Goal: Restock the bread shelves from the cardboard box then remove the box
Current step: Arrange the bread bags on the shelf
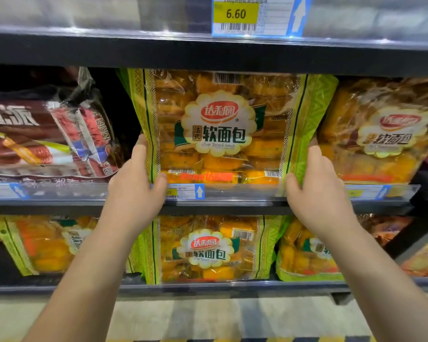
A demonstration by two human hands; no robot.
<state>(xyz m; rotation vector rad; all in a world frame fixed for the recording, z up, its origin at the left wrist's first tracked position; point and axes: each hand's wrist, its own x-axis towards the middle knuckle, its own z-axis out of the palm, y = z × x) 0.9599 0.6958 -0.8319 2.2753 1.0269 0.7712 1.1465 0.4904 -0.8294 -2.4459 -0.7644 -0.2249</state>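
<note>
Head view, from the left: a red bag leans on the middle shelf. The left hand grips the green bread bag's left edge, thumb in front, and the right hand grips its right edge. Held upright from both sides, label outward, the bag probably seats squarely beside another bread bag. No cardboard box shows.

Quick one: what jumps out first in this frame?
The green-edged bag of soft French bread stands upright at the centre of the middle shelf, held in a two-handed grip: left hand on its lower left edge, right hand on its lower right edge. Top centre is a yellow 6.60 price tag; to the bag's left lie dark red snack packs, tilted.
</note>
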